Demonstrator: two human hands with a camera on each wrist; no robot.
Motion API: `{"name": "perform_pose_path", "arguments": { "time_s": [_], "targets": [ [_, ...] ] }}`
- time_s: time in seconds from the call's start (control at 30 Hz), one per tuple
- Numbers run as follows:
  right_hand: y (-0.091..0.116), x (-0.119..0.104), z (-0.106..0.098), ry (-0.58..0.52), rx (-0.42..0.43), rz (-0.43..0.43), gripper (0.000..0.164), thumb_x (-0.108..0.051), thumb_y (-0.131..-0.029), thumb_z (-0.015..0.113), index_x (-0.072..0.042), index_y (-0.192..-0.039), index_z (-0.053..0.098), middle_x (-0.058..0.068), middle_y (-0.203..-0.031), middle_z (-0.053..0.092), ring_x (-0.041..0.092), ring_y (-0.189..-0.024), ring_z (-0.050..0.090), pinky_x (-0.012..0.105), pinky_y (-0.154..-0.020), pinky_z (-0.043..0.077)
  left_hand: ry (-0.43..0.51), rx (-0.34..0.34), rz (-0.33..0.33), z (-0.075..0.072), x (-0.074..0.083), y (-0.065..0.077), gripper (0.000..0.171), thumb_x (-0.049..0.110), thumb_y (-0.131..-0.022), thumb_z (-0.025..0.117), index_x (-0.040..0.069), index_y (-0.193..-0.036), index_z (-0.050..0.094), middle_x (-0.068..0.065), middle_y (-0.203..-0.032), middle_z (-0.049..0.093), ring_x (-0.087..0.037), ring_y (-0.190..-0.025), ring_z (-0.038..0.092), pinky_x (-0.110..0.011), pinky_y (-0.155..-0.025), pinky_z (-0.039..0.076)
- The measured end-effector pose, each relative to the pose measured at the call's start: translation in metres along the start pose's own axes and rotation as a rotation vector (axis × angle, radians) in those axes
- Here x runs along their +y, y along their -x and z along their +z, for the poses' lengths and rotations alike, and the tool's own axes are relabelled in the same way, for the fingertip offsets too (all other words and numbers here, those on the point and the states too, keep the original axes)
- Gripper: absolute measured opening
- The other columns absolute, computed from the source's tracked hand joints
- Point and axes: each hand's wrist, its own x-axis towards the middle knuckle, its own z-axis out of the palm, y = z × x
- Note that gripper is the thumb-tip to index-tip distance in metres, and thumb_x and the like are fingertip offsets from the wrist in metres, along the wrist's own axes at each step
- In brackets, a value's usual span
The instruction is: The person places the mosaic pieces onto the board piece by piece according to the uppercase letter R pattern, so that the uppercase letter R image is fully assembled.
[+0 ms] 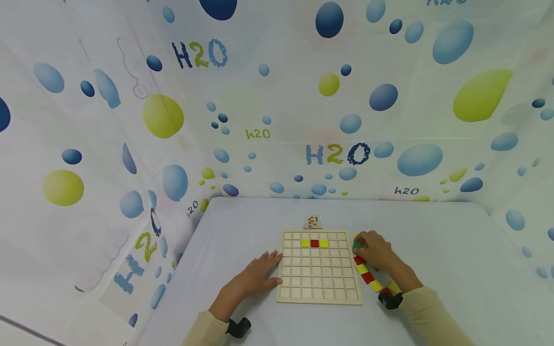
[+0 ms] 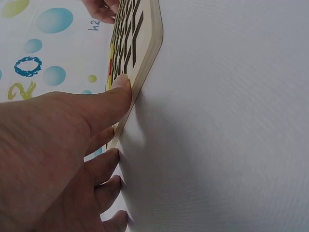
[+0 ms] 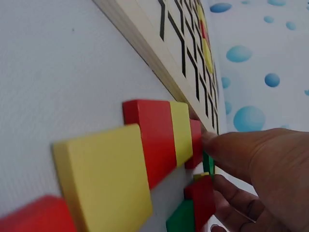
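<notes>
A square wooden grid board (image 1: 319, 302) lies on the table, with a yellow tile (image 1: 305, 243), a red tile (image 1: 314, 243) and another yellow tile (image 1: 324, 243) side by side near its far edge. At the board's left edge rests my left hand (image 1: 258, 275), fingers spread; in the left wrist view its thumb (image 2: 120, 89) presses on the rim. My right hand (image 1: 375, 251) is just past the board's right edge, curled over a line of coloured tiles. Its thumb and fingers pinch a green tile (image 3: 208, 163), partly hidden by them.
A curved line of red and yellow tiles (image 1: 368, 278) runs along the board's right side towards the right wrist. More tiles, a red one (image 3: 203, 195) and a green one (image 3: 181, 217), lie beside it. Beyond the board lies a small pattern card (image 1: 312, 221).
</notes>
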Motion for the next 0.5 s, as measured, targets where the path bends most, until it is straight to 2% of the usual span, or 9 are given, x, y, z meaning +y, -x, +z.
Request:
{"name": "perform_pose_path", "arguments": {
  "time_s": [0.23,0.37,0.5],
  "targets": [
    [0.002,-0.006,-0.002,0.018,0.017,-0.069,0.022,-0.018,-0.104,0.068,-0.004,-0.12,0.069,0.01,-0.107,0.063,0.026,-0.096,0.06,0.056,-0.09,0.053,0.01,-0.001,0.005,0.001,0.001,0.0,0.074,0.039,-0.103,0.068,0.01,-0.164,0.037,-0.015,-0.171,0.033,-0.042,-0.16,0.025,-0.065,-0.127,0.021],
    [0.007,-0.005,-0.008,-0.047,0.021,-0.069,0.023,-0.017,-0.108,0.061,-0.001,-0.121,0.07,0.011,-0.105,0.067,0.025,-0.093,0.06,0.054,-0.093,0.056,0.01,-0.001,0.004,0.001,0.0,0.0,0.074,0.04,-0.103,0.068,0.01,-0.164,0.037,-0.015,-0.172,0.032,-0.042,-0.16,0.025,-0.065,-0.127,0.021],
    [0.006,0.0,-0.012,-0.081,0.024,-0.041,0.021,-0.015,-0.106,0.063,-0.001,-0.119,0.071,0.013,-0.108,0.07,0.026,-0.094,0.061,0.055,-0.096,0.057,-0.006,0.0,0.002,0.001,-0.001,-0.001,0.075,0.041,-0.103,0.068,0.011,-0.165,0.037,-0.015,-0.172,0.032,-0.042,-0.16,0.025,-0.065,-0.127,0.022]
  ]
}}
